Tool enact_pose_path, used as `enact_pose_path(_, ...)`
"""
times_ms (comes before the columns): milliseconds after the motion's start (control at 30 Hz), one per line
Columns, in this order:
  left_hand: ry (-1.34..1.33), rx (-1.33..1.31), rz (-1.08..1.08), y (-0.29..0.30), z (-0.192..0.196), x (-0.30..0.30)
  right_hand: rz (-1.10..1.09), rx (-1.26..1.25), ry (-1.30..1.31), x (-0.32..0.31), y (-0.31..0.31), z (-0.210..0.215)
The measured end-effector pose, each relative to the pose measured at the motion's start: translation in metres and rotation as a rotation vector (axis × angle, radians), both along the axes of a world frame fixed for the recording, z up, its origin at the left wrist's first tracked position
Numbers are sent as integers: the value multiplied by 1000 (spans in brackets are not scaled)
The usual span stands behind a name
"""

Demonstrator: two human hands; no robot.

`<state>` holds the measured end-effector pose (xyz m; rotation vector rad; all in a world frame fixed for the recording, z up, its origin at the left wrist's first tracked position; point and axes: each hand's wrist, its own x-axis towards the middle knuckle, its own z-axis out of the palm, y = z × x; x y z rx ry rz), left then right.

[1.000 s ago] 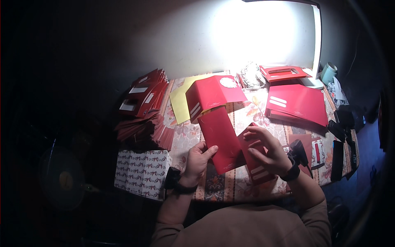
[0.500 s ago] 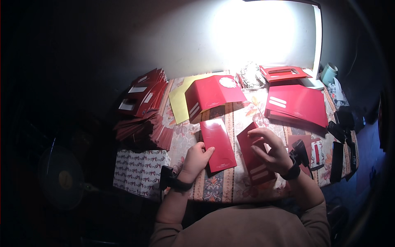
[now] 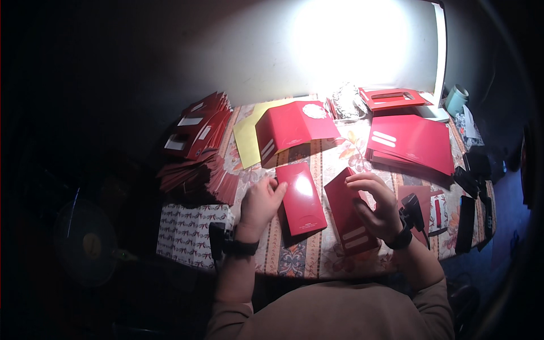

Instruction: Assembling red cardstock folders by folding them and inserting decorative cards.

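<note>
1. Reference: dial centred on the left card; 12 o'clock faces the wall, 6 o'clock the wearer.
2. Left card [image 3: 303,207]: red, lying on the counter [image 3: 326,263], long side running from about 11 to 5. A dark band shows at its near edge; whether shadow or an underlying layer cannot be told. Glare marks its upper half.
3. Right card [image 3: 343,212]: at 4 o'clock, separated by a strip of counter, darker red, two white strips at its near end.
4. Left hand [image 3: 258,204]: at 9 o'clock, thumb tip at the card's edge, fingers bunched. Whether it pinches the card or merely rests there cannot be told.
5. Right hand [image 3: 378,207]: at 3 o'clock, over the right card, thumb and fingers parted in a loose curve, gripping nothing visible. Contact with the card cannot be confirmed.
6. Surroundings: folded card [image 3: 300,127] at 12, over a yellow sheet [image 3: 245,141] near 11; right stack [image 3: 416,139] at 2; left stack [image 3: 195,133] at 10; box [image 3: 187,232] between 8 and 9.
7. Handling assessment: the glossy face will likely show prints, so edge contact is advisable. Light thumb pressure should avoid creasing; the free hand can steady the opposite edge. Wristbands [image 3: 241,247] should stay clear of the card faces.
</note>
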<state>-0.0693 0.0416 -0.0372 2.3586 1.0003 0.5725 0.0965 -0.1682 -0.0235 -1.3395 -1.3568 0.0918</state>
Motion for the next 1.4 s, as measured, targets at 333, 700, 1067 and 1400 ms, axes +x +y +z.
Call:
enact_pose_path(333,-49,481,58,50,-11,67,-10,29,60,1,-1,-3)
enact_pose_path(700,204,543,153,76,-38,92,-5,40,103,3,1,-11)
enact_pose_path(1067,-71,578,145,48,-9,58,5,28,127,3,3,-13)
enact_pose_path(1400,68,-265,45,26,-32,4,9,24,129,2,3,-12)
